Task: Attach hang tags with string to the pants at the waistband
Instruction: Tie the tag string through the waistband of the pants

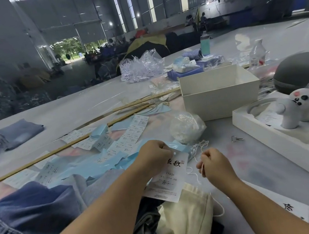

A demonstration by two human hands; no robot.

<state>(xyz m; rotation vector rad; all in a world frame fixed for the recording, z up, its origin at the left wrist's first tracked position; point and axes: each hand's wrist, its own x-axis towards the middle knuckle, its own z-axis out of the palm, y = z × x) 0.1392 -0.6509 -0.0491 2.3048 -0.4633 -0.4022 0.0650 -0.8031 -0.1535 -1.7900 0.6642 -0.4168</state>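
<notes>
Two hands grip: left hand (153, 156) pinches hang tag (169, 177), right hand (213, 165) pinches string (198, 149)

Both forearms were bare to the edge of the view, no sleeves showing. The left hand (153, 155) and right hand (214, 165) wore no gloves, rings or watch.
</notes>
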